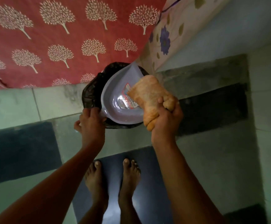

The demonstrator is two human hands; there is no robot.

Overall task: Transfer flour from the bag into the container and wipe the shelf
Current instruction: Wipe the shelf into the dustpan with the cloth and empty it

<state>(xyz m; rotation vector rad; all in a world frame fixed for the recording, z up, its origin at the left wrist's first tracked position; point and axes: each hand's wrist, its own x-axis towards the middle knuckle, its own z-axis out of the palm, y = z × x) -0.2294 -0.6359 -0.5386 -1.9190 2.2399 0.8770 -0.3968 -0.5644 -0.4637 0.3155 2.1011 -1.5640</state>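
Head view, looking straight down: L hand [89,122] grips the near-left rim of a lilac pan [113,101], fingers [91,113] curled over its edge. It holds the pan above the bin [91,92], which is lined w/ a black bag. R hand [165,122] is clenched round a bunched yellow cloth [149,94]. The cloth's free end lies on the pan's right side, over the bin's right half. Flour bag, container & shelf aren't in view, so the cloth is the only task thing here. Can't tell if any flour sits on the pan.

What could go wrong, as I judge it:
- Spill. The pan's right edge sits close to the bin's right rim, so a hard sweep that way prob. throws dust past the bin onto the floor [212,151]. Bare feet [97,180] stand just on the near side of the bin & would tread it about.
- Slip. L hand has only an edge grip. Pressure from the cloth on the far side of the pan could lever it loose, and it would drop into the bin or tip.
- Dirty cloth. If the free end sags off the pan it touches the liner, then carries bin grime to the shelf.
- Liner. A knock from the pan could push the bag down inside the bin.
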